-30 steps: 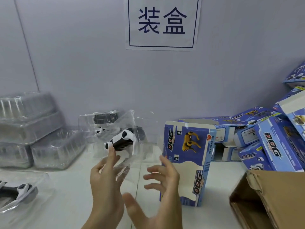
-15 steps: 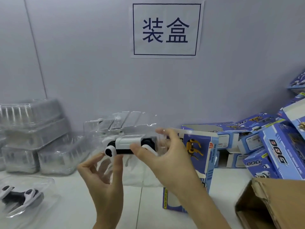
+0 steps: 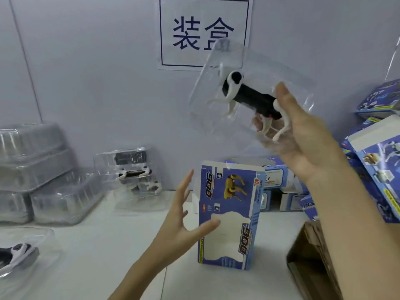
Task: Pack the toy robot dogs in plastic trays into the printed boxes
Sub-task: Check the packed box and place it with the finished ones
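Observation:
A clear plastic tray (image 3: 218,74) with a black-and-white toy robot dog (image 3: 249,96) in it is raised high, tilted, above an upright blue printed box (image 3: 229,215). My right hand (image 3: 307,137) holds the tray at its lower right end, thumb over the front and fingers behind. My left hand (image 3: 184,221) is spread open just left of the box, its thumb against the box's front face.
Stacks of empty clear trays (image 3: 36,169) stand at the left. More trayed dogs (image 3: 134,169) lie by the wall, and another trayed dog (image 3: 17,254) at the near left. Blue printed boxes (image 3: 376,169) pile up at the right. A brown carton (image 3: 313,263) opens at the lower right.
My right hand took the trayed dog from in front of me and lifted it up and to the right above the box. My left hand let go and dropped beside the box.

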Demonstrator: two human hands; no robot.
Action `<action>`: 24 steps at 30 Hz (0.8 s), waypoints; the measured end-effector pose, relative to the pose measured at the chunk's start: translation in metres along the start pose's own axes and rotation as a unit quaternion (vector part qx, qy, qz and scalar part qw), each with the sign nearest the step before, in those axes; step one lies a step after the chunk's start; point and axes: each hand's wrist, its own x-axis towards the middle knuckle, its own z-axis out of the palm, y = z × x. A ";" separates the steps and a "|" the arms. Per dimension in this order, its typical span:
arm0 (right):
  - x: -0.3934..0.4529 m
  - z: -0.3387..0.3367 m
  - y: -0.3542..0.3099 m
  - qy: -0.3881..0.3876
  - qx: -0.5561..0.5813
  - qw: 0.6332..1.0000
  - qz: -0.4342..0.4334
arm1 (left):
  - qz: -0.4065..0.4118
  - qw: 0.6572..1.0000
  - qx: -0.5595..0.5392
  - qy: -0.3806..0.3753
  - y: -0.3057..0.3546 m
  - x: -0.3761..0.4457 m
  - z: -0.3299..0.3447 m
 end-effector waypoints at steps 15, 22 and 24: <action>0.055 -0.051 0.018 -0.224 -0.402 0.886 0.057 | 0.012 0.999 -0.038 0.006 -0.028 0.009 0.001; 0.058 -0.021 -0.010 -0.353 -0.616 0.703 0.037 | -0.002 1.000 -0.007 0.009 -0.024 0.005 0.006; 0.058 -0.011 -0.016 -0.376 -0.636 0.672 0.046 | -0.001 1.000 0.003 0.011 -0.021 0.004 0.007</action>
